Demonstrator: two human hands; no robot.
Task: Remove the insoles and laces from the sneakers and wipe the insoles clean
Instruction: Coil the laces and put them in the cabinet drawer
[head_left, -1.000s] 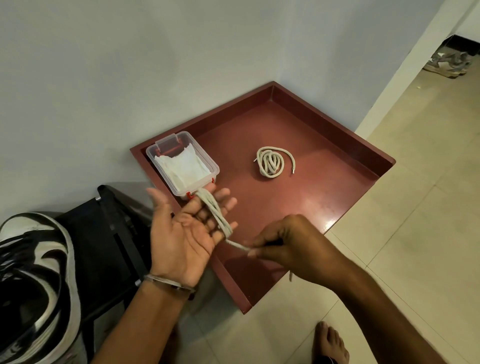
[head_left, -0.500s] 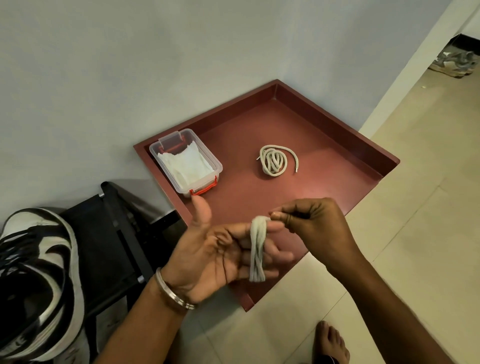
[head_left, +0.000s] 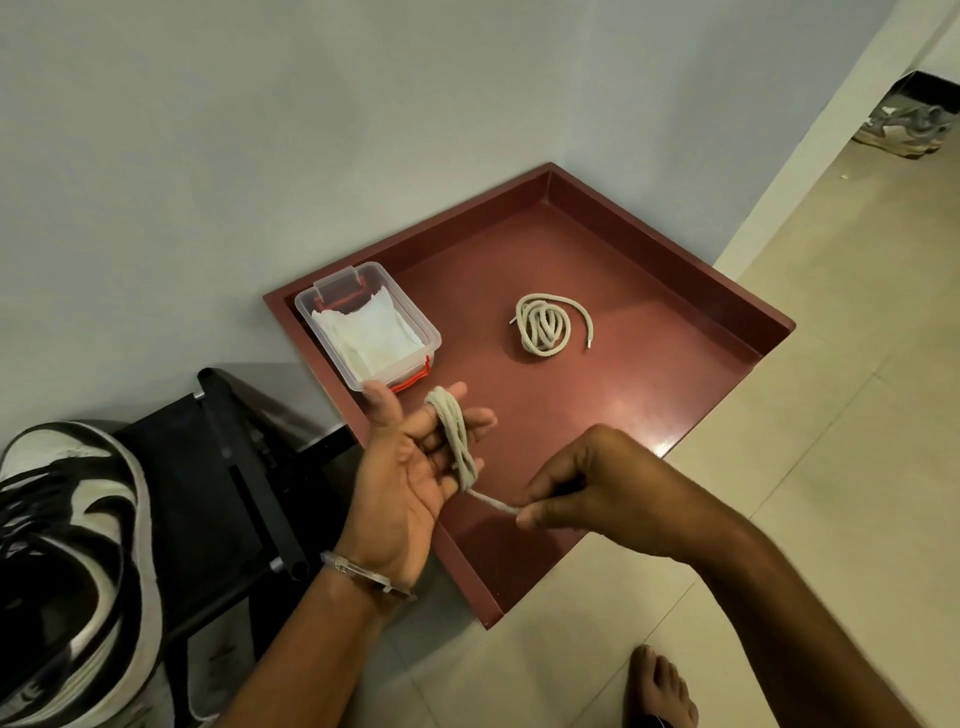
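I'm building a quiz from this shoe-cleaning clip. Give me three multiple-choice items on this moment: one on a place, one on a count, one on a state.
1. Where does the coiled lace lie?
A. in the red tray
B. in the clear box
C. on the floor tiles

2. How many laces are in view, off the sneakers?
A. one
B. two
C. four

3. What is the lace being wound wrapped round?
A. the box's handle
B. the fingers of the left hand
C. the wrist of the right hand

Key: 1 A, it lies on the tray's floor, right of the box. 2 B, one coiled, one in the hands. 3 B, loops ring the straight left fingers while the right hand pinches the free end.
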